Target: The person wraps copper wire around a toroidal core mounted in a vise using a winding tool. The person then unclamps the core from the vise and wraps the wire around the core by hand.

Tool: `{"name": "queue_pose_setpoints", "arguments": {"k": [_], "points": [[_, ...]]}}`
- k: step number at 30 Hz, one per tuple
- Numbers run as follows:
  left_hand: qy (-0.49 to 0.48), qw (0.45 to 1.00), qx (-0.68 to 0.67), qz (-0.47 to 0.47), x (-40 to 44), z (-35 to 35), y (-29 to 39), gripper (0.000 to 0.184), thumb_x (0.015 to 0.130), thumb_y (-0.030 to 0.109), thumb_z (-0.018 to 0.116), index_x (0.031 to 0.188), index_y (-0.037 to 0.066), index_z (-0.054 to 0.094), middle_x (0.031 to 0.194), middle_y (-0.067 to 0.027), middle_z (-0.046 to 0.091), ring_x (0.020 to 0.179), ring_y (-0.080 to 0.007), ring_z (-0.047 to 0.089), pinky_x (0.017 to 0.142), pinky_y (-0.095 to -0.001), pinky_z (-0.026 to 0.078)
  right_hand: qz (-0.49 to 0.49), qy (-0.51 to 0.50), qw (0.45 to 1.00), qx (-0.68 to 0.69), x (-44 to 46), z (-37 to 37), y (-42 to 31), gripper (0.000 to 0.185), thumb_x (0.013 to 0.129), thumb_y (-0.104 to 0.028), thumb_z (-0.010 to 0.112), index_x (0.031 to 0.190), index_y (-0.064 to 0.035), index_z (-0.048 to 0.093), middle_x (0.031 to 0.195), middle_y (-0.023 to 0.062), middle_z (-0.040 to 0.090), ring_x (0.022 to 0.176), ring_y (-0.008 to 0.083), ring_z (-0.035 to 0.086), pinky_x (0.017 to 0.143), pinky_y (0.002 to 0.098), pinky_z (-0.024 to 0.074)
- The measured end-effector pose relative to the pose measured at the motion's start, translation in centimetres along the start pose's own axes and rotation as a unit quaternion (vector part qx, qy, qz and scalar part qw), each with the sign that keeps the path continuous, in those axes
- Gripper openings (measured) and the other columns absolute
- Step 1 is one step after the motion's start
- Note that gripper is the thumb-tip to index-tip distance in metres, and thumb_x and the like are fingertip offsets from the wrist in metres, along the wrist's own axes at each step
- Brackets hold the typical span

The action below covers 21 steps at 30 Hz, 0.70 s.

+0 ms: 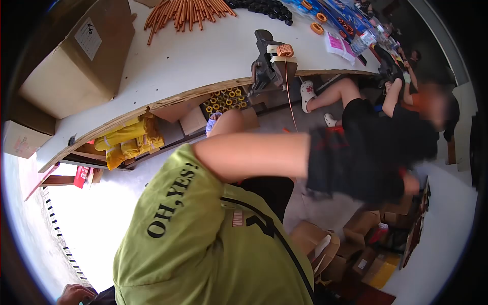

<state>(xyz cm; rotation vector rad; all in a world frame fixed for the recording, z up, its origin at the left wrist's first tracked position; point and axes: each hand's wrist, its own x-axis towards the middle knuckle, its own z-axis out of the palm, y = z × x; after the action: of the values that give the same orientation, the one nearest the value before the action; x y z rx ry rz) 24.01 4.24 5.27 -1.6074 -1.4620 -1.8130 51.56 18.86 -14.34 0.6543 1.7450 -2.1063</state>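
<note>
My left arm (254, 155) comes out of a green sleeve printed "OH,YES!" and reaches right into a black, motion-blurred sleeve (335, 165). A smeared skin-toned patch at its far end looks like my left hand (409, 184); its fingers cannot be made out. I cannot see my right hand. On the table edge, a dark clamp (267, 66) holds a ring coil (285, 50) wound with copper wire. From that coil a copper wire (290, 96) runs down and passes behind my forearm, where its end is hidden.
Copper rods (185, 14), black rings (262, 9) and a cardboard box (76, 56) are on the table (168, 61). Yellow bags (132, 140) fill a shelf below. A co-worker (406, 134) sits at right; cartons (363, 229) lie below. Another hand (76, 294), owner unclear, shows bottom left.
</note>
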Motion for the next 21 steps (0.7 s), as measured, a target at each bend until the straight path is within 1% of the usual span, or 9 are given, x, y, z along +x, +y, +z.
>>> {"name": "queue_pose_setpoints", "arguments": {"k": [2,3,5,7,9,15,16,19,21], "points": [[0.191,0.944,0.263,0.059,-0.7,-6.9,-2.3,0.019,0.082,0.012,0.055,0.1,0.008,0.059,0.082,-0.0117,0.061,0.074,-0.0256,0.06,0.067,-0.0328,0.048,0.009,-0.007,1.0,0.01,0.2,-0.3,0.5,0.033,0.088,-0.027,0.049,0.113,-0.0065,0.044,0.085,0.0009,0.046,0.072,0.0055,0.041,0.066,0.0211,0.0325],[0.222,0.907,0.357,0.041,-1.7,-9.2,-3.5,0.017,0.082,0.009,0.053,0.097,0.009,0.06,0.078,-0.0118,0.061,0.07,-0.0265,0.061,0.064,-0.0324,0.049,0.014,-0.012,1.0,0.015,0.4,-0.3,0.6,0.033,0.088,-0.028,0.049,0.113,-0.0066,0.044,0.085,0.0006,0.045,0.072,0.0053,0.041,0.065,0.021,0.0323],[0.072,0.842,0.527,-0.092,-5.1,-12.2,-5.5,0.033,0.076,0.009,0.058,0.108,0.017,0.057,0.097,-0.0074,0.06,0.078,-0.0263,0.06,0.066,-0.0327,0.05,0.026,-0.022,0.999,0.025,0.8,-0.5,0.6,0.033,0.088,-0.028,0.049,0.112,-0.0069,0.044,0.083,0.0001,0.045,0.071,0.0051,0.041,0.064,0.0207,0.0318],[0.003,0.856,0.516,-0.023,-7.9,-11.6,-7.8,0.044,0.073,0.011,0.059,0.115,0.024,0.054,0.11,0.0013,0.056,0.083,-0.0211,0.057,0.064,-0.0301,0.051,0.039,-0.034,0.998,0.03,1.6,-0.6,0.3,0.033,0.088,-0.029,0.049,0.112,-0.0071,0.045,0.082,-0.0004,0.044,0.07,0.0048,0.04,0.063,0.0205,0.0313],[-0.089,0.801,0.589,0.052,-9.0,-10.6,-8.2,0.038,0.072,0.014,0.059,0.108,0.024,0.058,0.109,0.0028,0.057,0.085,-0.0191,0.056,0.065,-0.0285,0.051,0.053,-0.042,0.997,0.031,2.3,-0.9,-0.2,0.032,0.088,-0.03,0.049,0.111,-0.0074,0.045,0.08,-0.0009,0.044,0.069,0.0046,0.04,0.062,0.0202,0.0308],[-0.117,0.823,0.528,0.177,-8.4,-10.6,-9.6,0.016,0.069,0.017,0.059,0.083,0.022,0.061,0.097,0.0021,0.059,0.084,-0.0178,0.056,0.058,-0.0281,0.051,0.083,-0.069,0.994,0.028,5.5,-1.8,-3.8,0.032,0.088,-0.032,0.05,0.11,-0.0081,0.046,0.076,-0.0023,0.042,0.066,0.0038,0.039,0.06,0.0194,0.0293],[-0.142,0.816,0.527,0.192,-8.2,-10.5,-9.8,0.012,0.068,0.018,0.059,0.079,0.021,0.059,0.089,0.0014,0.058,0.084,-0.0178,0.056,0.055,-0.0302,0.05,0.086,-0.071,0.993,0.027,5.9,-1.8,-4.3,0.032,0.088,-0.033,0.05,0.109,-0.0083,0.046,0.075,-0.0026,0.042,0.066,0.0037,0.039,0.059,0.0193,0.0291],[-0.179,0.876,0.419,0.16,-7.6,-11.1,-9.8,0.011,0.067,0.017,0.058,0.078,0.02,0.058,0.075,-0.0009,0.057,0.074,-0.0197,0.057,0.052,-0.0332,0.048,0.099,-0.073,0.992,0.034,6.6,-1.2,-5.1,0.032,0.088,-0.034,0.05,0.109,-0.0086,0.047,0.073,-0.0033,0.041,0.064,0.0033,0.038,0.058,0.0189,0.0283],[-0.135,0.892,0.412,0.126,-7.5,-10.4,-9.9,0.011,0.066,0.016,0.057,0.077,0.019,0.058,0.066,-0.0022,0.055,0.064,-0.0207,0.057,0.049,-0.0341,0.046,0.106,-0.071,0.991,0.042,7.0,-0.7,-5.2,0.032,0.088,-0.034,0.05,0.108,-0.0089,0.047,0.072,-0.0038,0.041,0.063,0.003,0.038,0.057,0.0186,0.0278]]}}
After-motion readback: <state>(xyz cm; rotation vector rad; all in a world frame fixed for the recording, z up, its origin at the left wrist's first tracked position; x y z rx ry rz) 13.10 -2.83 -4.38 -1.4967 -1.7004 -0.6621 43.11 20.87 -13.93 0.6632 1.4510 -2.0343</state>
